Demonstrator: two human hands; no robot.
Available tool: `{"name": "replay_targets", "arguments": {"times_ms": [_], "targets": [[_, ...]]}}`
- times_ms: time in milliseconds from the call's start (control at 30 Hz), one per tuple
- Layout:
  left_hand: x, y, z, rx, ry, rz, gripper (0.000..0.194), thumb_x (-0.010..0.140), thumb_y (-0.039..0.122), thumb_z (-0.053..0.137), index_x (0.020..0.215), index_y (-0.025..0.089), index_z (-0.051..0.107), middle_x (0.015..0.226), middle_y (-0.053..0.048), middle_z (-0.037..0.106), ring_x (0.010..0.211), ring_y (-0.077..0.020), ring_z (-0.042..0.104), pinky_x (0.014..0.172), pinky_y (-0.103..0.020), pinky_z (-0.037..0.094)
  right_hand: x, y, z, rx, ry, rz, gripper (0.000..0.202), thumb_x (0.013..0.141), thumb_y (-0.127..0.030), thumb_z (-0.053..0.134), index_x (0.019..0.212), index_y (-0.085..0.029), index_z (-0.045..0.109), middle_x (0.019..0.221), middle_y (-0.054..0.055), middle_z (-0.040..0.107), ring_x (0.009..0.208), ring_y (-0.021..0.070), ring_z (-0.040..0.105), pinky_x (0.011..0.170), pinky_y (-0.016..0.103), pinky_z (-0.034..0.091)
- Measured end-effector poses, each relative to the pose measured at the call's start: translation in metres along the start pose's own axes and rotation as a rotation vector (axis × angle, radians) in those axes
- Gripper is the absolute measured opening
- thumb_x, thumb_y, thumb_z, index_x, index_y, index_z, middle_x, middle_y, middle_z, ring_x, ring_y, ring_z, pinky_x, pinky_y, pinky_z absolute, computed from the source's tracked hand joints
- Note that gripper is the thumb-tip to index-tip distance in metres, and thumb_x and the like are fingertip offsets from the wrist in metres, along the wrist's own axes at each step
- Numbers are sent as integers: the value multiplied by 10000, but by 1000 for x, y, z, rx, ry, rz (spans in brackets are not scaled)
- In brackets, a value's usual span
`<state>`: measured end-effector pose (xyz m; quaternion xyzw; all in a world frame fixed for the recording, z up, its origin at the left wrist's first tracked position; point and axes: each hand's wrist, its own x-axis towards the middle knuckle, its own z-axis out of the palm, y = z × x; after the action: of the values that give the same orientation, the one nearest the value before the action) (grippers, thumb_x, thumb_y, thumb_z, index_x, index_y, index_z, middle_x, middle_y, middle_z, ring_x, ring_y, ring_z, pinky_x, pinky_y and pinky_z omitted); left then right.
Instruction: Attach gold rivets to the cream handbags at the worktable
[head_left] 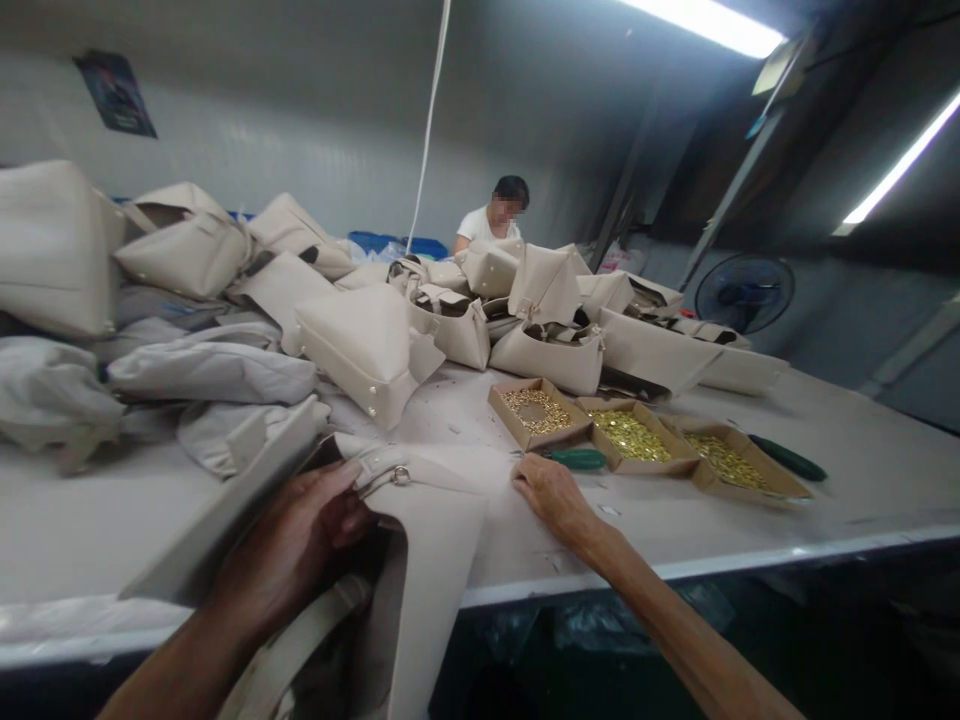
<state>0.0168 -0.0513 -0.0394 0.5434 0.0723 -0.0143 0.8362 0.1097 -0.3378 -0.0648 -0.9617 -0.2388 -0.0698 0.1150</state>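
A cream bag (439, 540) with a small metal ring on its strap lies open at the table's front edge. My left hand (300, 525) reaches into its opening, the thumb and fingers pinching the strap's end beside the ring. To the right, my right hand (551, 492) is over the table with its fingers curled together at the tip of a green-handled tool (577, 458); what they hold, if anything, is hidden. Just beyond are a cardboard box of copper-coloured pieces (536, 410) and two boxes of yellow metal pieces (630, 436) (727, 461).
Cream bags (360, 340) are heaped across the back of the table (847, 430). Grey cloth bundles (214, 370) lie at the left. Another green-handled tool (787, 457) sits by the right box. A person (480, 225) is behind the heap, with a fan (744, 292) at the right.
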Motion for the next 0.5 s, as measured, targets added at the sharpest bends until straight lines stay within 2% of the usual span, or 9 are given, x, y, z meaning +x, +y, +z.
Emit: {"name": "replay_targets", "arguments": {"times_ms": [67, 133, 267, 367, 500], "targets": [[-3, 2, 6, -41, -17, 24, 308, 727, 425, 709, 677, 158, 564, 558, 49, 470, 477, -79, 383, 436, -190, 325, 1, -7, -9, 68, 35, -11, 115, 809, -91, 576, 719, -150, 617, 768, 61, 665, 710, 169, 593, 656, 261, 404], [-4, 3, 11, -114, -31, 11, 323, 695, 411, 724, 646, 155, 534, 545, 54, 438, 468, -68, 360, 423, -181, 284, 4, -22, -23, 259, 101, -23, 92, 826, -151, 564, 758, -160, 626, 747, 38, 663, 685, 157, 588, 638, 254, 413], [-7, 4, 19, -211, -27, -23, 351, 627, 405, 767, 653, 147, 531, 550, 60, 408, 466, -55, 344, 421, -172, 233, 14, -75, -55, 743, 191, -67, 127, 807, -281, 587, 784, -176, 654, 705, 13, 641, 654, 143, 560, 600, 246, 419], [-10, 2, 24, -223, -47, -16, 367, 622, 421, 781, 716, 131, 576, 590, 50, 439, 475, -45, 351, 432, -167, 219, 25, -116, -67, 963, 157, -114, 130, 768, -302, 620, 761, -175, 650, 703, 4, 630, 649, 133, 549, 595, 239, 421], [-9, 0, 28, -257, -47, 5, 402, 590, 444, 799, 679, 139, 552, 572, 56, 427, 462, -39, 334, 424, -164, 206, 38, -143, -57, 1119, 26, -86, 136, 746, -299, 642, 747, -164, 639, 639, -21, 586, 575, 106, 504, 545, 219, 395]]}}
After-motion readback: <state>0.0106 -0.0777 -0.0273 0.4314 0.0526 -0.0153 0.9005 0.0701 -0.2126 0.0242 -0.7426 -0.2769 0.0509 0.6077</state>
